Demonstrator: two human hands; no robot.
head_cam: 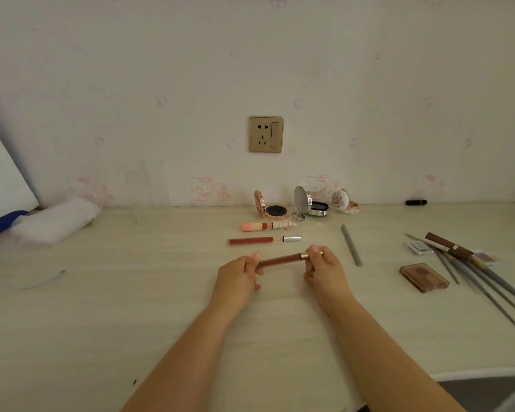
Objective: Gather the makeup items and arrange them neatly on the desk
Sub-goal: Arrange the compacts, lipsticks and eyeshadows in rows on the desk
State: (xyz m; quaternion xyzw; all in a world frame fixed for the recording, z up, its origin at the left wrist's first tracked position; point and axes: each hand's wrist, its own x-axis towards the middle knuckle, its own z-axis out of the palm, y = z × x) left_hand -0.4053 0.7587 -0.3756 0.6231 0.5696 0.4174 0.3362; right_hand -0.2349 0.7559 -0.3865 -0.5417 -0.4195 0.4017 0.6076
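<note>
Pale wood-grain laminate forms the desk (101,307), on which the makeup items are laid in two loose groups, apparently sorted by kind. Against the patterned wall (161,84), under a gold socket plate (266,134), three compacts are set in a row: a rose-gold compact (272,208) and a silver compact (311,203), both with lids up, and a white compact (345,201) just beside them. In front, a peach lip tube (254,226) and an uncapped red lip gloss (250,241) lie parallel, one behind the other, which suggests a row of lip products is being built. To the right, a bundle of grey pencils (488,281), a brown pencil (448,243) and a brown palette (424,277) lie crossed and unsorted; a lone grey pencil (351,245) lies apart, and a small black tube (416,202) lies by the wall. A white cloth roll (57,220) rests far left. Both forearms are extended forward, wrists low over the desk. A brown lip gloss tube (283,259) is held level between the hands, near the red one: the left hand (238,278) grips the body with curled fingers, the right hand (324,270) pinches the gold cap end. The cap is likely being closed or seated before placement.
</note>
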